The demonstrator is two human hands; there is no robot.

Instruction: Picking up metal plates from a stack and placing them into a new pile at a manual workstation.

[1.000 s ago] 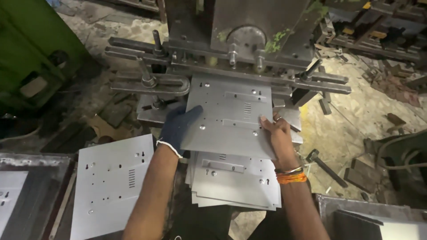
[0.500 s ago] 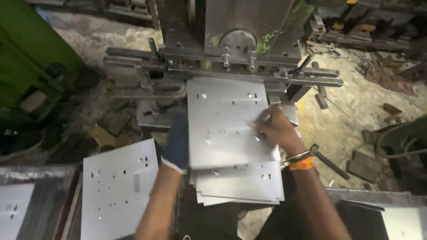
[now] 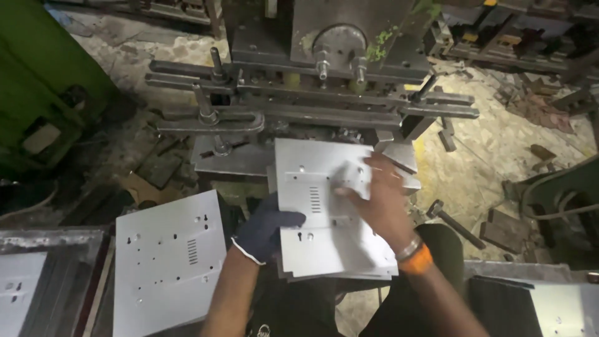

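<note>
Grip: left hand (image 3: 267, 232), in a dark glove, pinches the near-left edge of the top sheet (image 3: 324, 206); right hand (image 3: 377, 203) lies flat on it, fingers spread
Press (image 3: 324, 87): large, dark, right behind the sheet's far edge
Left stack (image 3: 168, 262): punched grey sheets, beside the left forearm
Top sheet: on a pile at the press bed
Risk: bare palm could slide onto a sharp edge; the pile looks loose and could shift
</note>
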